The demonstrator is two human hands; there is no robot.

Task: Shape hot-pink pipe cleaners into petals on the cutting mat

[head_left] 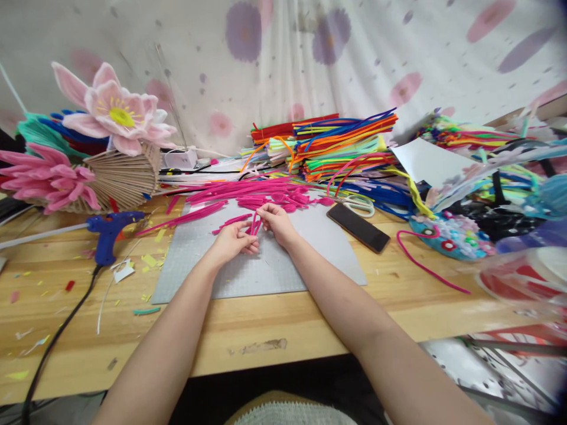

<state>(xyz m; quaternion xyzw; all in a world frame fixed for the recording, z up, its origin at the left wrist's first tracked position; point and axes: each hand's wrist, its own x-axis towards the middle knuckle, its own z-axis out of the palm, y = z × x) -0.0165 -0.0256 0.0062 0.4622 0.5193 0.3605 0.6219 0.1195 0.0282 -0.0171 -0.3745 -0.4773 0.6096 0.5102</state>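
Note:
Between my two hands stands a short magenta pipe cleaner (254,224), bent into a narrow loop. My left hand (234,241) pinches its lower part, and my right hand (273,222) has fingertips closed on its upper end. Both hands are over a grey cutting mat (319,260). Just beyond them lie long magenta pipe cleaners (239,190) and several magenta pieces bent into petal-like shapes (290,199). Short magenta lengths (230,222) rest by my left hand, partly hidden by it.
A blue glue gun (108,233) with its cord is at the left, near a pink fuzzy flower (119,115). Right of the mat's middle lie a phone (358,227) and scissors (361,205). Bundles of coloured pipe cleaners (341,147) are piled at the back.

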